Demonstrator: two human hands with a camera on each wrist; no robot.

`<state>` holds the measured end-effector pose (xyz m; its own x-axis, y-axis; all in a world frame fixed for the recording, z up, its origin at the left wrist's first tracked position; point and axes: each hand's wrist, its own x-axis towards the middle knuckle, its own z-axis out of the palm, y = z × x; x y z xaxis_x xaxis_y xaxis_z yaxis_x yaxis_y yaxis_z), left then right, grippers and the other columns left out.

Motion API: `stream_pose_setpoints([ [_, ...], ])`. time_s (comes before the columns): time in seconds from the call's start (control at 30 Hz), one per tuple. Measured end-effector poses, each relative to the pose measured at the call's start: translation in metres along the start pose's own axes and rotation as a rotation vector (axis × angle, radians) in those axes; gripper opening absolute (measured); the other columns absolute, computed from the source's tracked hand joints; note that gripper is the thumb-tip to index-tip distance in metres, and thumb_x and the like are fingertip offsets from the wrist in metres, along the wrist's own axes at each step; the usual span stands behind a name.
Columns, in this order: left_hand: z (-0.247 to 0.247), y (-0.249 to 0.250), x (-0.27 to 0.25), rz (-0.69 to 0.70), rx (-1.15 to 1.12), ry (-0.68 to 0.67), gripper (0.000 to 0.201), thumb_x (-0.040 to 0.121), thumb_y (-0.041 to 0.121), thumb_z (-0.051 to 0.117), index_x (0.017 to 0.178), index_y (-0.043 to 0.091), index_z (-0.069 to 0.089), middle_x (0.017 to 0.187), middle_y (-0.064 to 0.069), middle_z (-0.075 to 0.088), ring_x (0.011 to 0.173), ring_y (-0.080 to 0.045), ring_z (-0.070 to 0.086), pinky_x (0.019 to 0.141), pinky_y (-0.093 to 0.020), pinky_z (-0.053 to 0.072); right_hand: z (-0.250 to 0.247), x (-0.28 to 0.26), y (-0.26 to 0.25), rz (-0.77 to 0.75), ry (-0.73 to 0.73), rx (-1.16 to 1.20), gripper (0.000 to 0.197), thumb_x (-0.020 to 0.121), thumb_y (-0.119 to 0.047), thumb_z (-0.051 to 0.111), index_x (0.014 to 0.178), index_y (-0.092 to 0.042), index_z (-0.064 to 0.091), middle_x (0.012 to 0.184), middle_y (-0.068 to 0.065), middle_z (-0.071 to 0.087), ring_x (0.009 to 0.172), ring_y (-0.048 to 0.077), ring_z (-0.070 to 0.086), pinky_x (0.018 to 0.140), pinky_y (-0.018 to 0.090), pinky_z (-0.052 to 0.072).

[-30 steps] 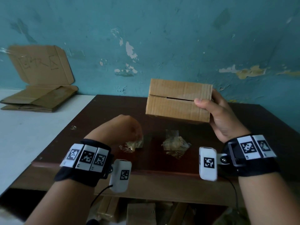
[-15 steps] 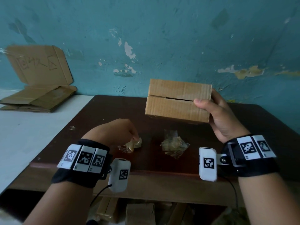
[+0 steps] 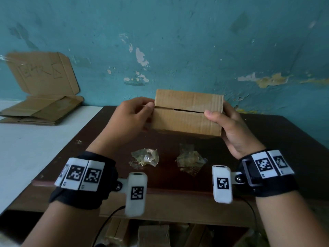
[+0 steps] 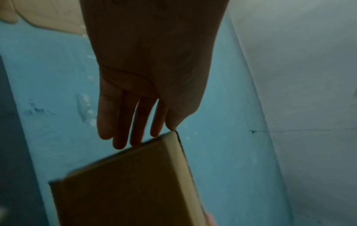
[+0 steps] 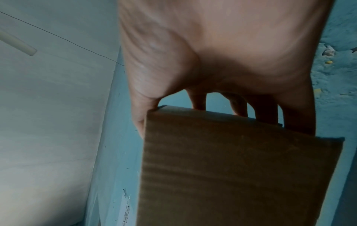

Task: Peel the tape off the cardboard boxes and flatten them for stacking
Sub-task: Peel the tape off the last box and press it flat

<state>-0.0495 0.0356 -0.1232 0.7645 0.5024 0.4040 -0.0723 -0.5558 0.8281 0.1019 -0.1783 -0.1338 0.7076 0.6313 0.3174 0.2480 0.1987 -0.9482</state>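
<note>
A brown cardboard box (image 3: 187, 118) is held in the air over the dark wooden table (image 3: 267, 136), its two flaps meeting at a slightly gaping seam that faces me. My right hand (image 3: 229, 129) grips the right end, thumb on the front and fingers behind. My left hand (image 3: 135, 114) holds the left end, with the thumb tip at the seam. In the left wrist view the box (image 4: 125, 183) sits between the thumb and the straight fingers (image 4: 135, 122). The right wrist view shows the box (image 5: 231, 168) pinched between thumb and fingers (image 5: 266, 113).
Two crumpled wads of peeled tape (image 3: 145, 157) (image 3: 191, 160) lie on the table below the box. Flattened cardboard (image 3: 41, 107) is stacked on the white surface (image 3: 35, 143) at the left, against the blue wall. More boxes (image 3: 153, 234) sit under the table.
My left hand let go of the tape wad on the table and rose to the box's left end. The right hand kept the box almost still.
</note>
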Motion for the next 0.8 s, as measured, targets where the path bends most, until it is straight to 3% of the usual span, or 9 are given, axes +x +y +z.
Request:
stream_pose_setpoints([
  [0.1,0.004,0.011,-0.002,-0.011,-0.067,-0.041,0.02,0.105,0.029,0.055,0.12,0.026,0.068,0.101,0.01,0.073,0.093,-0.006,0.072,0.071,-0.034,0.064,0.005,0.0,-0.001,-0.011,0.068,0.038,0.074,0.064,-0.046,0.081,0.132,-0.027,0.058,0.119,-0.007,0.071,0.111,0.012,0.069,0.096,0.042,0.053],
  [0.17,0.006,0.013,-0.002,-0.019,-0.082,-0.042,0.027,0.103,0.028,0.06,0.128,0.021,0.065,0.11,0.007,0.073,0.101,-0.009,0.072,0.075,-0.035,0.064,0.009,0.001,-0.001,-0.01,0.104,0.069,0.104,0.06,-0.057,0.087,0.148,-0.023,0.044,0.139,0.0,0.062,0.129,0.02,0.059,0.113,0.054,0.042],
  [0.2,0.007,0.014,-0.001,-0.023,-0.075,-0.034,0.032,0.101,0.027,0.062,0.132,0.019,0.064,0.113,0.005,0.072,0.103,-0.011,0.071,0.078,-0.036,0.064,0.011,0.001,0.0,-0.018,0.117,0.076,0.105,0.06,-0.061,0.087,0.148,-0.023,0.044,0.14,0.001,0.062,0.132,0.021,0.057,0.116,0.057,0.037],
  [0.27,0.011,0.016,-0.001,-0.031,-0.057,0.005,0.034,0.099,0.028,0.065,0.132,0.02,0.061,0.114,0.004,0.07,0.103,-0.011,0.071,0.083,-0.041,0.063,0.016,0.0,0.002,-0.033,0.128,0.063,0.084,0.067,-0.06,0.081,0.138,-0.024,0.055,0.132,0.001,0.068,0.127,0.021,0.06,0.117,0.057,0.036],
  [0.37,0.016,0.018,-0.002,-0.048,-0.041,0.082,0.037,0.097,0.035,0.068,0.13,0.021,0.059,0.115,0.006,0.068,0.096,-0.012,0.071,0.083,-0.046,0.062,0.021,0.002,0.005,-0.042,0.117,0.019,0.047,0.083,-0.041,0.069,0.126,-0.025,0.062,0.124,0.004,0.07,0.12,0.023,0.064,0.114,0.055,0.041],
  [0.47,0.017,0.021,-0.003,-0.063,0.009,0.128,0.039,0.095,0.039,0.068,0.129,0.023,0.058,0.117,0.008,0.066,0.094,-0.01,0.069,0.08,-0.037,0.06,0.022,0.004,0.005,-0.058,0.107,0.009,0.036,0.085,-0.032,0.065,0.12,-0.025,0.064,0.117,0.003,0.072,0.115,0.023,0.067,0.109,0.05,0.047],
  [0.53,0.017,0.023,-0.005,-0.076,0.014,0.145,0.043,0.093,0.044,0.069,0.129,0.024,0.058,0.117,0.009,0.065,0.097,-0.009,0.067,0.073,-0.025,0.054,0.023,0.004,0.004,-0.073,0.094,-0.026,0.036,0.085,-0.031,0.065,0.12,-0.024,0.064,0.114,-0.001,0.073,0.111,0.018,0.068,0.102,0.038,0.052],
  [0.6,0.02,0.026,-0.006,-0.093,0.003,0.154,0.048,0.091,0.048,0.07,0.13,0.022,0.058,0.116,0.008,0.066,0.1,-0.008,0.066,0.071,-0.021,0.049,0.024,0.004,0.004,-0.093,0.077,-0.062,0.044,0.085,-0.032,0.065,0.127,-0.02,0.062,0.113,-0.004,0.073,0.108,0.01,0.068,0.095,0.025,0.052],
  [0.8,0.029,0.029,-0.007,-0.099,-0.003,0.119,0.065,0.084,0.05,0.077,0.136,0.021,0.052,0.12,0.005,0.063,0.107,-0.011,0.064,0.087,-0.033,0.057,0.027,0.005,0.009,-0.079,0.036,-0.044,0.083,0.082,-0.032,0.067,0.155,-0.014,0.033,0.115,-0.011,0.07,0.107,-0.001,0.067,0.09,0.013,0.051],
])
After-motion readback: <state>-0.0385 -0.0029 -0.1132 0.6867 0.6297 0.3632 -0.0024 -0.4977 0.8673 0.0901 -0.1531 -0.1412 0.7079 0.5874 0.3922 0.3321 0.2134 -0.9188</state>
